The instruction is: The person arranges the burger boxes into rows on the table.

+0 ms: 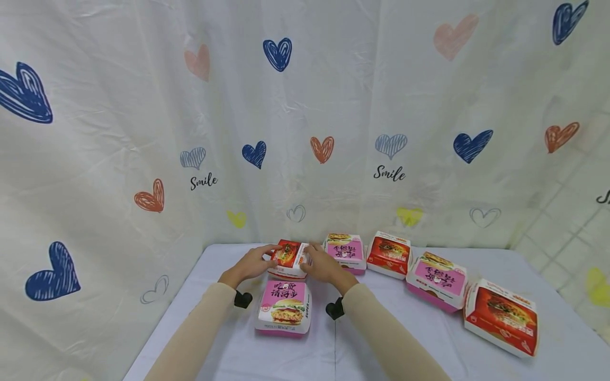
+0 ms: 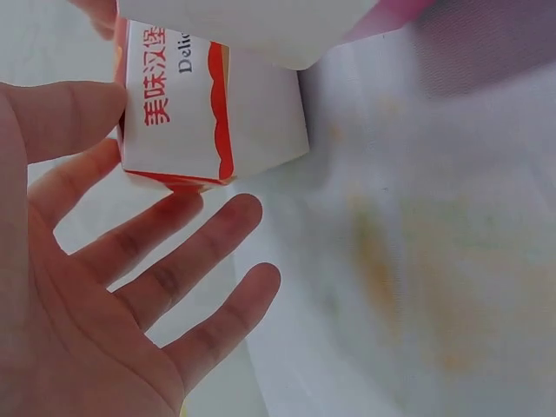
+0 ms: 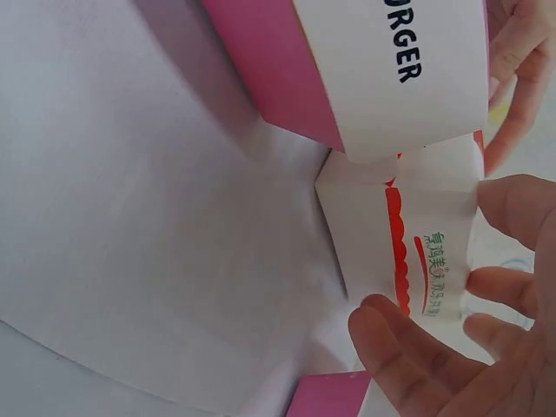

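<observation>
At the back left of the table, a red and white burger box stands between both hands. On its left side, my left hand holds the box's edge with thumb and index finger; the left wrist view shows the other fingers spread beside it. From the right, my right hand grips the opposite side, its thumb and fingertips against the white side wall. Just in front of these hands lies a pink and white burger box, which hides part of the red box in both wrist views.
To the right, a curved row holds a pink box, a red box, another pink box and another red box. White cloth covers the table. A heart-print curtain hangs behind.
</observation>
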`<state>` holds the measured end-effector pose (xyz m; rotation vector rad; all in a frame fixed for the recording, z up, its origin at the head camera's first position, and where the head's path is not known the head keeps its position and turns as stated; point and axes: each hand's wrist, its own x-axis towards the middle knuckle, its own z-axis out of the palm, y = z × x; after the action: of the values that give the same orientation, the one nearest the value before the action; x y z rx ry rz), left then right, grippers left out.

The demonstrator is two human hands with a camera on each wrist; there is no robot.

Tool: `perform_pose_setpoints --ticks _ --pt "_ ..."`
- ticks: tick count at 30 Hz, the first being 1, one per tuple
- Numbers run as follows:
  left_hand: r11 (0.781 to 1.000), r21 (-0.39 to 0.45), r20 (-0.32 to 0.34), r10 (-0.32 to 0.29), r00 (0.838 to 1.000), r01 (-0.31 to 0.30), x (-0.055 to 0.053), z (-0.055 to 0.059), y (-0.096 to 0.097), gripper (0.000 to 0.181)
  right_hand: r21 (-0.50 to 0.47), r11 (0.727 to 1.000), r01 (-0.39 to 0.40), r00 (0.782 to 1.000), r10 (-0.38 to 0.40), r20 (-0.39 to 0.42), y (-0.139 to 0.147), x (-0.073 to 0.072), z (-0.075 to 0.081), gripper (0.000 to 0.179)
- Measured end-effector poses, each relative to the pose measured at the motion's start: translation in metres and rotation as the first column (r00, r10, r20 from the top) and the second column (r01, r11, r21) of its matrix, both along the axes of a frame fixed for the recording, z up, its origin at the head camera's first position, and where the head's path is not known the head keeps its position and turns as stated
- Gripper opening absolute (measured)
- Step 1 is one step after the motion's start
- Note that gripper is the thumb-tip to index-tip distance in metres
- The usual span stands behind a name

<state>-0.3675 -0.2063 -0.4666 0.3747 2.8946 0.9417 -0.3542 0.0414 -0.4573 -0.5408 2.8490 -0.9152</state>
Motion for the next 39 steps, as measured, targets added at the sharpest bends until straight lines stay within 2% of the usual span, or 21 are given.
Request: perform_pose_setpoints --ticks 4,9,13,20,31,39 --pt "1.0 0.001 -0.008 -0.014 1.0 0.014 -0.001 0.001 0.0 0.052 -0.005 1.0 0.002 1.0 -0.002 0.026 0.0 -0.002 0.001 0.057" --pt "0.999 0.016 -0.018 -0.034 0.999 0.034 -0.001 0.0 0.001 0.05 -0.018 1.0 -0.014 1.0 0.014 0.022 0.0 -0.002 0.001 0.051" --pt "0.999 0.007 -0.049 -0.04 0.998 0.04 -0.001 -0.001 0.001 0.046 -0.033 0.999 -0.014 0.999 0.015 0.032 0.0 0.0 0.002 0.054" --pt "1.0 -0.013 -0.104 0.005 0.995 -0.007 0.001 0.001 -0.001 0.039 -0.008 1.0 -0.022 0.999 0.022 0.031 0.0 0.002 0.001 0.067" --pt "0.998 -0.039 -0.18 0.04 0.983 -0.048 0.001 0.001 -0.001 0.032 -0.009 1.0 -0.007 1.0 0.007 0.031 -0.001 0.008 0.0 0.062" --pt "0.997 -0.061 -0.181 0.026 0.983 -0.037 -0.003 -0.004 -0.002 0.036 -0.002 1.0 0.002 1.0 -0.002 0.029 -0.001 0.006 -0.004 0.057"
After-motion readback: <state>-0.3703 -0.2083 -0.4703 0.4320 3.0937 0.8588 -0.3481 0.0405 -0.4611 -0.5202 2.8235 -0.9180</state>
